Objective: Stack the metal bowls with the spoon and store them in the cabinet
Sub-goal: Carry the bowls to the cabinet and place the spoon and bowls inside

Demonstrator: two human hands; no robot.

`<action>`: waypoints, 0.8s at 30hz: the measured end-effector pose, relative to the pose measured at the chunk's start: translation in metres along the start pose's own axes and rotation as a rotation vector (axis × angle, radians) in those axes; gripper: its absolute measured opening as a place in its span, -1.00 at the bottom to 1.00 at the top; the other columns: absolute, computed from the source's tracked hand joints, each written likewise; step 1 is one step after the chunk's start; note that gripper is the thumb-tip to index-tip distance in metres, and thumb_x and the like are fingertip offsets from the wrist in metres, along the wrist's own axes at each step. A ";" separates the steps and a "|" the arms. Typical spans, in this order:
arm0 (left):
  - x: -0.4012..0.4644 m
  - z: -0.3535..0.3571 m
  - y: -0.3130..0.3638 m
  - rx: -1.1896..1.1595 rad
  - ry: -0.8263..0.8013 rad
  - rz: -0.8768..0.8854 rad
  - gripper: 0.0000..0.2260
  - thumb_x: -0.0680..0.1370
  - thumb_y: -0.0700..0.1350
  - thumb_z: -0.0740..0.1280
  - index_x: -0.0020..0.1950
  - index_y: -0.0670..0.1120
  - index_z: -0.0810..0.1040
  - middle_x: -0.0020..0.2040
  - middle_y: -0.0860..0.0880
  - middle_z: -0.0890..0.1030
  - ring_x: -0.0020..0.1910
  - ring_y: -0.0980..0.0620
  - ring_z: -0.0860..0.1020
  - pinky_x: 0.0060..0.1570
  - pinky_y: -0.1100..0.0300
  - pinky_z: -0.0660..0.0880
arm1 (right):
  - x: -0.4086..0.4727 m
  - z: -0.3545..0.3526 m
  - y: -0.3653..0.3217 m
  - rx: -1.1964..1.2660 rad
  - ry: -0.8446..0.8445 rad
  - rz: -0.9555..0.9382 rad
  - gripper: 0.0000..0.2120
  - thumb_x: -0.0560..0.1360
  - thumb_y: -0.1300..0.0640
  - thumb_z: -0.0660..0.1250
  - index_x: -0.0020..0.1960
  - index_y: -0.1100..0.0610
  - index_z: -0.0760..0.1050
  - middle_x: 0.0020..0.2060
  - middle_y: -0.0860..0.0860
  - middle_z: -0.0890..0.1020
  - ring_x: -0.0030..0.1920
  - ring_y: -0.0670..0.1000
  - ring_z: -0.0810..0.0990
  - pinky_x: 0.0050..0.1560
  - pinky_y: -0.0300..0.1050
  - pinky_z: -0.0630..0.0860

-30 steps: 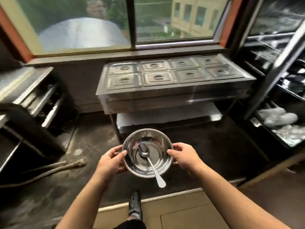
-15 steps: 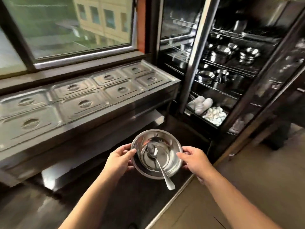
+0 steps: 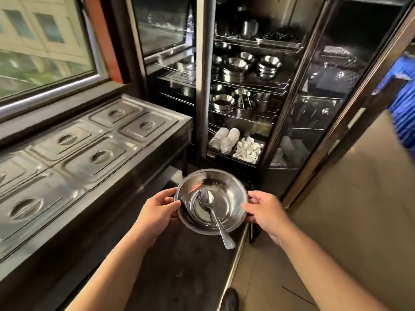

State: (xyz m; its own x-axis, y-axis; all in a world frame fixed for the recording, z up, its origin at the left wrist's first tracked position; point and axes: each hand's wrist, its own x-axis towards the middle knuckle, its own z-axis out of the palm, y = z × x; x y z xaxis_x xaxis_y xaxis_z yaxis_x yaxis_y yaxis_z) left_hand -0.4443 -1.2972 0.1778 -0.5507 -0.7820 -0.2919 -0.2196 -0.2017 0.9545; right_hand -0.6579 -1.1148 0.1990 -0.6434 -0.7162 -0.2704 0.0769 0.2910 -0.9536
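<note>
Cabinet (image 3: 244, 90) now fills the far view where the window faced a second ago; the person has turned toward it. Left hand (image 3: 157, 209) and right hand (image 3: 265, 209) grasp the bowls (image 3: 211, 200) by opposite rims, spoon (image 3: 213, 216) inside. Shelving comes next.

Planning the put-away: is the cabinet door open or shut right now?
Open. The cabinet shows its wire shelves and bowls directly, and its glass door is swung out to the right.
</note>
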 end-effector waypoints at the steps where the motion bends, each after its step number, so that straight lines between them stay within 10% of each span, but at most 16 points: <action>1: 0.016 0.006 0.005 -0.001 -0.012 -0.005 -0.67 0.56 -0.26 0.41 0.31 -0.05 0.61 0.00 -0.28 0.68 -0.07 -0.20 0.68 0.08 -0.28 0.61 | 0.012 -0.004 -0.003 0.015 0.001 -0.005 -0.74 0.51 0.46 0.32 -0.11 0.16 0.68 -0.17 0.19 0.76 -0.24 0.00 0.73 -0.32 -0.17 0.63; 24: 0.390 0.113 0.185 -0.041 -0.125 0.078 -0.71 0.57 -0.30 0.37 0.27 -0.10 0.63 -0.13 -0.10 0.73 -0.19 -0.02 0.73 -0.20 0.10 0.66 | 0.378 -0.088 -0.127 0.055 0.145 -0.019 -0.78 0.52 0.40 0.36 0.02 0.15 0.70 -0.14 0.07 0.78 -0.14 0.05 0.78 -0.21 -0.12 0.67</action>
State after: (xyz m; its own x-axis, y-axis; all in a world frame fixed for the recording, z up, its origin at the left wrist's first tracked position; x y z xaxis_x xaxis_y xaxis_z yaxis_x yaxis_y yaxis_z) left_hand -0.7910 -1.5725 0.2339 -0.6611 -0.7175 -0.2196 -0.1404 -0.1692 0.9755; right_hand -0.9778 -1.3664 0.2296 -0.7478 -0.6213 -0.2339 0.1024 0.2401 -0.9653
